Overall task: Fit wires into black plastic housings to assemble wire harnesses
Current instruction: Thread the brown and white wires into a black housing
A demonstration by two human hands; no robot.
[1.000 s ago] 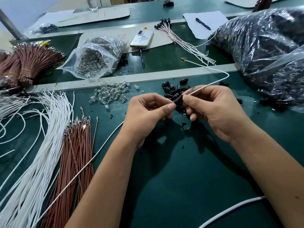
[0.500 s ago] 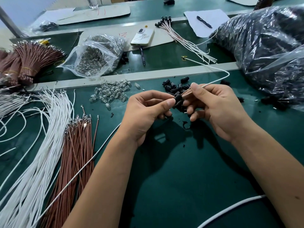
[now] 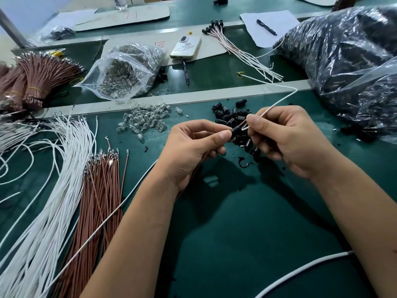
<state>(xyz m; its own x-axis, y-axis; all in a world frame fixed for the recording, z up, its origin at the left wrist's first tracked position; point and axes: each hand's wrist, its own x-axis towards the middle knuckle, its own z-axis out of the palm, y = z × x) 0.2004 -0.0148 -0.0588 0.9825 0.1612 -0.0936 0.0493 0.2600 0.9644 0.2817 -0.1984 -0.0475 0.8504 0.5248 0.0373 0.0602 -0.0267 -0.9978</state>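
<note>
The housing (image 3: 236, 132) sat pinched in the left hand's (image 3: 193, 151) fingertips, above the middle of the green table (image 3: 247, 222), just over the loose housing pile (image 3: 232, 117). The right hand (image 3: 287, 138) pinched a white wire (image 3: 277, 103) at its mouth. A skewed push would likely bend the terminal; a loose pinch could drop the housing among its twins. Open room lay toward the near edge; wire bundles (image 3: 64, 190) crowded the left side.
</note>
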